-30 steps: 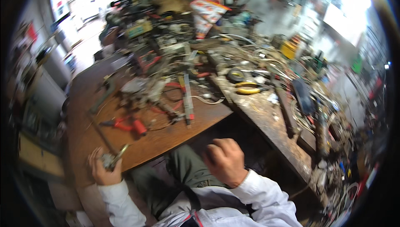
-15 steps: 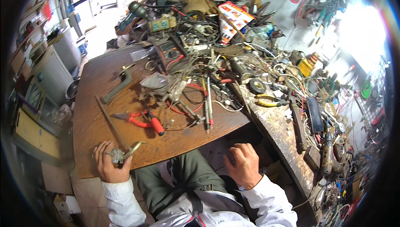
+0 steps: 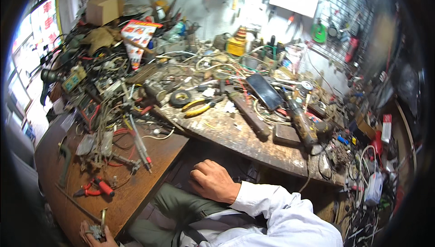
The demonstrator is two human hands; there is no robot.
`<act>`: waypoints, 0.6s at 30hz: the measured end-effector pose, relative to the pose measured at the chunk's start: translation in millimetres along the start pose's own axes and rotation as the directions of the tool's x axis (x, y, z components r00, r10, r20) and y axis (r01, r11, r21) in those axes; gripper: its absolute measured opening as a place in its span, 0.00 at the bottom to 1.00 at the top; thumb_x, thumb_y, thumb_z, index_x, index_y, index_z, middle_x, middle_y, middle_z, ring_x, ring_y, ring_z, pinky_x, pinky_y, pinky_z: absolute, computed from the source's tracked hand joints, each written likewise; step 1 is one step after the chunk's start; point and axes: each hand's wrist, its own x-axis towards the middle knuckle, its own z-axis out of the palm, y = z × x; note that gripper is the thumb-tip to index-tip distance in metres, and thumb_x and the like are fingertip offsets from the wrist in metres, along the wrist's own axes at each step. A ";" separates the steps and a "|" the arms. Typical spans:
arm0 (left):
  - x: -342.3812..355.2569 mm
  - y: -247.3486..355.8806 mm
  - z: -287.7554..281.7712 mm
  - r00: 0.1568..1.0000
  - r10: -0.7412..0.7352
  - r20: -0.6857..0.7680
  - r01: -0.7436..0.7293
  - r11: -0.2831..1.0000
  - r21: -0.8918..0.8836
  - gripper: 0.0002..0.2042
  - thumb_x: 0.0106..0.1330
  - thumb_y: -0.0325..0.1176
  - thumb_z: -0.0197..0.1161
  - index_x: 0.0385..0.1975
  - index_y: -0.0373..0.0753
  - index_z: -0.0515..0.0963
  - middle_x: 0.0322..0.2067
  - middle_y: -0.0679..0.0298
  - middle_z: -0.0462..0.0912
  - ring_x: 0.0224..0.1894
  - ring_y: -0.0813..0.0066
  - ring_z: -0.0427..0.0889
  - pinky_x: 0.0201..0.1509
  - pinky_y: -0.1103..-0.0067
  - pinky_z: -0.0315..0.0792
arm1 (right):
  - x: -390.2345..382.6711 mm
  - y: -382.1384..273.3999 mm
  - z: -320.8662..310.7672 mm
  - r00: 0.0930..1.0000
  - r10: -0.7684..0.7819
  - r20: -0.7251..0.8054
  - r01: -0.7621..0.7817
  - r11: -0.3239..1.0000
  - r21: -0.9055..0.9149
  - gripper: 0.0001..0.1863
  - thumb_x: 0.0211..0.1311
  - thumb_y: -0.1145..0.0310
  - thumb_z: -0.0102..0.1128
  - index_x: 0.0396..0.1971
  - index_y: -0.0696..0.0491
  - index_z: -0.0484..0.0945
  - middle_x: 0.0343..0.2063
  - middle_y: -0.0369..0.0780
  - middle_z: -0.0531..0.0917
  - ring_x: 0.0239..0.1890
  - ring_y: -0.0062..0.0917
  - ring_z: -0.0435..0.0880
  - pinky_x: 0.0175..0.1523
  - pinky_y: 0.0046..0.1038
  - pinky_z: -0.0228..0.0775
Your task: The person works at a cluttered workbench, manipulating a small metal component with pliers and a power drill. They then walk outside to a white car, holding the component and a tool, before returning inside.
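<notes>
At the lower left, my left hand (image 3: 93, 236) rests at the brown tabletop's edge, closed around a small grey metal fitting (image 3: 96, 231) with a brass-coloured strip (image 3: 103, 218) standing up from it. A thin metal rod (image 3: 79, 205) runs across the wood toward that hand; whether it joins the fitting I cannot tell. Beyond lie red-handled pliers (image 3: 96, 188) and a dark curved handle (image 3: 65, 162). Over my lap hovers my right hand (image 3: 213, 181), its fingers curled in and no object showing in it.
A worn workbench (image 3: 217, 127) carries yellow-handled pliers (image 3: 199, 107), black tape (image 3: 180, 98), a hammer (image 3: 248, 116), a phone (image 3: 264, 91) and a power tool (image 3: 301, 127). Tangled cables and parts pile up at the far left. A gap separates tabletop and bench.
My view has swung to the right, bringing more of the workbench and wall into sight. My left hand still grips the fitting. The right hand stays over my lap, fingers curled.
</notes>
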 end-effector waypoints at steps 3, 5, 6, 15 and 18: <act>-5.8 -0.4 -0.2 0.998 -0.058 0.023 0.059 0.997 -0.054 0.24 0.48 0.43 0.81 0.39 0.33 0.82 0.45 0.52 0.83 0.44 0.57 0.83 0.50 0.67 0.77 | -12.0 4.0 -20.4 0.997 0.040 -0.060 -0.042 0.999 -0.027 0.10 0.49 0.68 0.67 0.29 0.55 0.76 0.31 0.41 0.76 0.36 0.35 0.76 0.43 0.35 0.72; -5.7 0.3 -0.6 0.993 -0.100 0.068 0.106 0.991 -0.085 0.23 0.48 0.43 0.81 0.38 0.33 0.82 0.46 0.52 0.82 0.45 0.57 0.83 0.50 0.67 0.77 | -20.2 4.4 -38.8 0.993 0.061 -0.104 -0.067 0.996 -0.063 0.10 0.49 0.68 0.67 0.29 0.55 0.76 0.31 0.41 0.76 0.36 0.35 0.77 0.42 0.34 0.72; -6.2 4.6 0.3 0.987 -0.149 0.060 0.155 0.982 -0.111 0.23 0.48 0.43 0.81 0.37 0.33 0.82 0.45 0.53 0.83 0.44 0.58 0.83 0.49 0.67 0.77 | -23.9 4.5 -51.3 0.990 0.068 -0.123 -0.079 0.993 -0.085 0.10 0.49 0.69 0.67 0.29 0.54 0.76 0.31 0.41 0.76 0.36 0.35 0.77 0.42 0.34 0.72; -12.1 1.1 -1.2 0.991 -0.133 0.014 0.133 0.990 -0.041 0.25 0.46 0.42 0.82 0.40 0.33 0.82 0.43 0.52 0.83 0.43 0.56 0.83 0.49 0.66 0.78 | -42.8 51.5 -211.0 0.896 0.244 -0.372 -0.432 0.674 -0.599 0.13 0.47 0.68 0.72 0.26 0.56 0.76 0.27 0.45 0.79 0.36 0.40 0.79 0.40 0.38 0.73; -59.4 -63.6 19.7 0.989 -0.140 0.049 0.142 0.989 -0.039 0.29 0.44 0.25 0.72 0.51 0.29 0.75 0.50 0.46 0.78 0.55 0.45 0.75 0.63 0.59 0.67 | -6.6 95.1 -236.5 0.953 0.118 -0.279 -0.280 0.694 -0.664 0.15 0.49 0.65 0.72 0.30 0.57 0.76 0.28 0.47 0.78 0.35 0.42 0.78 0.39 0.40 0.71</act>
